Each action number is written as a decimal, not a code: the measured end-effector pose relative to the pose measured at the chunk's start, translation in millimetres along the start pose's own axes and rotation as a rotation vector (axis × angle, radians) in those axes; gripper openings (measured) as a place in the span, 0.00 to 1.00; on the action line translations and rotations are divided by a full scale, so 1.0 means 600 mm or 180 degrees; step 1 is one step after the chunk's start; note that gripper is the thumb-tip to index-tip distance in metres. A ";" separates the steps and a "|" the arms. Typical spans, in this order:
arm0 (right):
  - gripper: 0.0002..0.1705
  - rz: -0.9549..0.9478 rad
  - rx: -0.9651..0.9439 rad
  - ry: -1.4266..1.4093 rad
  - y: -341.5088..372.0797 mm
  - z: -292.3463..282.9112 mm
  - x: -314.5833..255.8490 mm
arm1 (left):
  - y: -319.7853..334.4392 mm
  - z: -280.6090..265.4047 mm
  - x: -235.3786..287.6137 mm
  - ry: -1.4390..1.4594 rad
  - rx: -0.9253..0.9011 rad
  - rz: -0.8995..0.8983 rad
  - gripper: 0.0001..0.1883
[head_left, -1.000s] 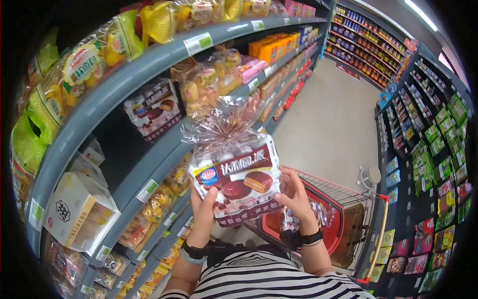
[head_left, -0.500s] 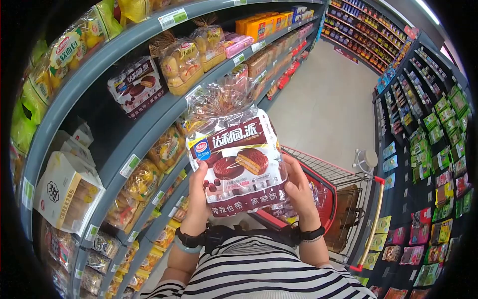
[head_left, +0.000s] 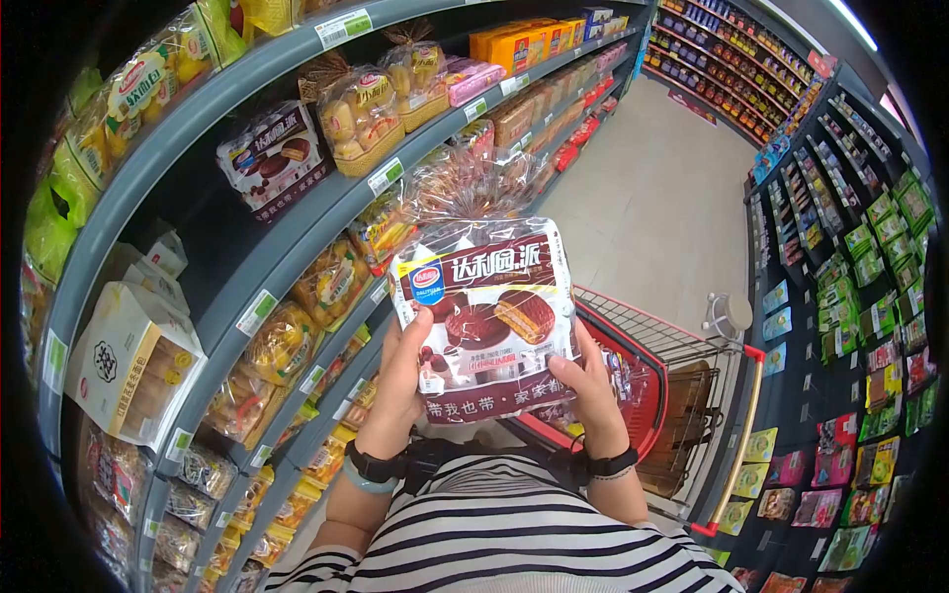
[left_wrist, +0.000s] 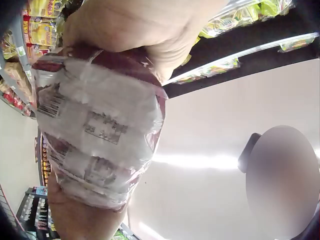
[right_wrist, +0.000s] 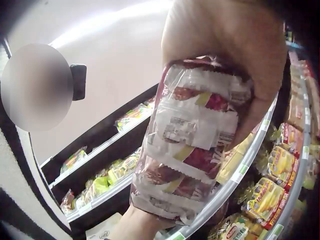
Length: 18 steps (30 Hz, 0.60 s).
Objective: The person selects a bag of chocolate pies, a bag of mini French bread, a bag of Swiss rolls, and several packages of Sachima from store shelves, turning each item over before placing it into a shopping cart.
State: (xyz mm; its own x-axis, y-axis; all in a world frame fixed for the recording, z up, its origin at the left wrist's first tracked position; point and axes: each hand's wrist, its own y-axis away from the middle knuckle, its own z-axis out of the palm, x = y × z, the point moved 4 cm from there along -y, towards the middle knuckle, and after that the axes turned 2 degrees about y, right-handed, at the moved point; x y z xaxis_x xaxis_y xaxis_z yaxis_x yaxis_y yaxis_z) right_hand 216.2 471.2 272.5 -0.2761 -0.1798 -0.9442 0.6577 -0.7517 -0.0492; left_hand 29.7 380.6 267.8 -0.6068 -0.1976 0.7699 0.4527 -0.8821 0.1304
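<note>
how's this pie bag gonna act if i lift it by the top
The bag likely flexes and crinkles, being thin plastic around separate packets. The gathered top looks floppy. Printed filled pies suggest squeezing could crush the contents.

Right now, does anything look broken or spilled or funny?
No, nothing stands out. The snack pack is between the left hand and right hand, and I see no tear or spill. A matching pack and a white box sit nearby. The shelves look bent, but that's probably just the camera.
</note>
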 end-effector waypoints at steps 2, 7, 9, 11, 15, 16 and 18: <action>0.42 -0.0006 -0.0005 -0.0023 0.000 -0.002 0.003 | -0.001 0.001 0.001 -0.0005 -0.0005 0.0002 0.26; 0.42 0.0469 -0.0063 -0.1007 -0.002 -0.023 0.034 | -0.008 -0.013 -0.008 0.0134 -0.0109 -0.0442 0.27; 0.41 0.0441 -0.0101 -0.1097 -0.005 -0.030 0.044 | -0.010 -0.014 -0.016 0.0107 -0.0106 -0.0505 0.26; 0.38 0.0478 -0.0025 -0.1011 -0.004 -0.023 0.030 | -0.014 -0.014 -0.024 0.0086 -0.0097 -0.0559 0.26; 0.30 0.0096 0.0321 -0.0809 -0.014 -0.019 0.023 | -0.021 -0.011 -0.026 -0.0474 -0.0020 -0.0071 0.30; 0.31 -0.0100 0.0533 -0.0576 -0.014 -0.014 0.013 | -0.014 -0.004 -0.014 -0.1170 0.0067 0.0409 0.32; 0.33 -0.0425 0.0636 0.0131 -0.018 -0.003 0.000 | -0.005 0.008 -0.003 -0.1842 -0.0213 0.0772 0.38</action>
State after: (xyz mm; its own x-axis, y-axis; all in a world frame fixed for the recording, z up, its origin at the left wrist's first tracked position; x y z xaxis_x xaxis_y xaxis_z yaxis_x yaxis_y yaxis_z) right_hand 210.5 480.4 272.1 -0.3197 -0.0476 -0.9463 0.4645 -0.8784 -0.1127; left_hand 32.6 385.6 269.2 -0.0316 -0.1484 0.9884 0.4799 -0.8697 -0.1152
